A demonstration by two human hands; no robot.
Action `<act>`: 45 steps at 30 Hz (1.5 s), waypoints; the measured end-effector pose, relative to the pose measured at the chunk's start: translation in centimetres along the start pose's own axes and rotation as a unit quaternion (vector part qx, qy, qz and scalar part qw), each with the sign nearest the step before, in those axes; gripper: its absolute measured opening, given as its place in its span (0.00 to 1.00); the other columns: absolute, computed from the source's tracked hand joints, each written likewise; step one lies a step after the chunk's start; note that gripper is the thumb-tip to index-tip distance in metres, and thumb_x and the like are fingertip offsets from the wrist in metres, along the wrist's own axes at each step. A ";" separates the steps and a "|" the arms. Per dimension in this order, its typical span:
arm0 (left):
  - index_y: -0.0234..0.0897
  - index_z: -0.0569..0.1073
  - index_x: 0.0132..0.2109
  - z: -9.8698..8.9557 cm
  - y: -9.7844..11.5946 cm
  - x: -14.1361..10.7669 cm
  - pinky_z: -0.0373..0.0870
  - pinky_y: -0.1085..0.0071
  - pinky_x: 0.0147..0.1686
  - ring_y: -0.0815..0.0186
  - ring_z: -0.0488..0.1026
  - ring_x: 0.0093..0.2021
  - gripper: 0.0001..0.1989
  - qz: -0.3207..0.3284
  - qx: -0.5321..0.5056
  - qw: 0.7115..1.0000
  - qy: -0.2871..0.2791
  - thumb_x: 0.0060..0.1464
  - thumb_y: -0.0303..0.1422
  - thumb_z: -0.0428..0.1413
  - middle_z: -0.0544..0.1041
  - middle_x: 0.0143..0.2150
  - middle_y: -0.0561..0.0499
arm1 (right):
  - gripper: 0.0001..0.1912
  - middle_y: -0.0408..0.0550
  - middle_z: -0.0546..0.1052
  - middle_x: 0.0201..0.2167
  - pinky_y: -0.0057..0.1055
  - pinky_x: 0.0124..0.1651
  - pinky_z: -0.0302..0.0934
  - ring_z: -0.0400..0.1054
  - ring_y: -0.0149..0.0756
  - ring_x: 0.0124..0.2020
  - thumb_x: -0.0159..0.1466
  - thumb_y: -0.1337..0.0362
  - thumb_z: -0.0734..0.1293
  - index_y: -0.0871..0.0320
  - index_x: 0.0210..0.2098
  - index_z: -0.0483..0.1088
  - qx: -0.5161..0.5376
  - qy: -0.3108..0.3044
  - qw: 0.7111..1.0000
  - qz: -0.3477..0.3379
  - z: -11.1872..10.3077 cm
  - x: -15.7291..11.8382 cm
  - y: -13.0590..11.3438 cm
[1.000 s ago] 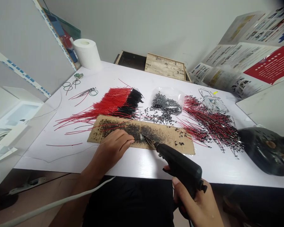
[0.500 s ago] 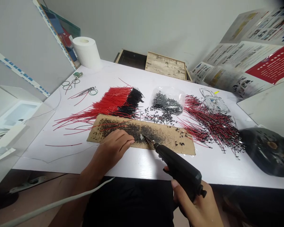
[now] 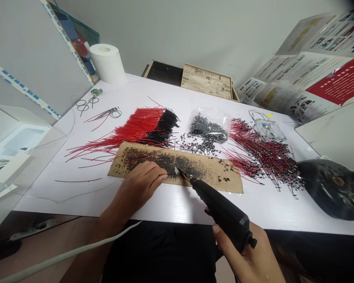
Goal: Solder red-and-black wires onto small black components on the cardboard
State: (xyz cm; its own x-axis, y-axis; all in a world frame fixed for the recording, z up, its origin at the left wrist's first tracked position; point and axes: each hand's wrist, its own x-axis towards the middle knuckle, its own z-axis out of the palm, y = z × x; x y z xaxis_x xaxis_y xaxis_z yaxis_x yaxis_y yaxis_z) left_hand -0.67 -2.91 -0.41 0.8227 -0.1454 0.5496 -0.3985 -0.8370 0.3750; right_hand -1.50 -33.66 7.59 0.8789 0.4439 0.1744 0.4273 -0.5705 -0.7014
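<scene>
My right hand (image 3: 247, 251) is wrapped round a black soldering gun (image 3: 224, 204), whose pointed tip reaches the scorched cardboard strip (image 3: 233, 186). A small shiny metal piece (image 3: 176, 170) sits right at that tip. From the other side, my left hand (image 3: 143, 179) rests on the cardboard, its thumb and forefinger pinched on a thin wire just left of the metal piece; most of the wire is hidden. A thin grey strand (image 3: 85, 192) runs over the table and passes under this hand. Loose red wires (image 3: 91, 164) lie beyond it.
Behind the cardboard are a pile of red wires (image 3: 140, 125), black wires (image 3: 165, 127) and a clear bag (image 3: 209, 124) of small black parts. Red-and-black wire assemblies (image 3: 265, 153) are heaped right, beside a glossy black object (image 3: 333, 190). A white roll (image 3: 107, 65) stands back left.
The soldering gun's body has shifted very slightly left, with its tip still at the metal piece. My left hand stays in place.
</scene>
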 end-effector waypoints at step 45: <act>0.39 0.77 0.48 0.2 -0.1 -0.2 0.70 0.65 0.49 0.64 0.75 0.43 0.08 -0.006 0.001 1.000 -0.002 0.81 0.30 0.55 0.80 0.42 0.53 | 0.15 0.36 0.72 0.25 0.24 0.27 0.71 0.69 0.33 0.23 0.81 0.57 0.67 0.47 0.64 0.78 -0.026 -0.019 0.999 -0.017 -0.4 -0.3 -0.1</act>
State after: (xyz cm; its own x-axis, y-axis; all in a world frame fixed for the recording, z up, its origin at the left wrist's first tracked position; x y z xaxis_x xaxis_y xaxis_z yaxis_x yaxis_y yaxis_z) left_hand -0.67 -2.89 -0.73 0.8285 -0.1381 0.5427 -0.3882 -0.8401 0.3788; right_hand -1.66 -34.05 7.88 0.8551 0.4895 0.1711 0.4688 -0.5889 -0.6583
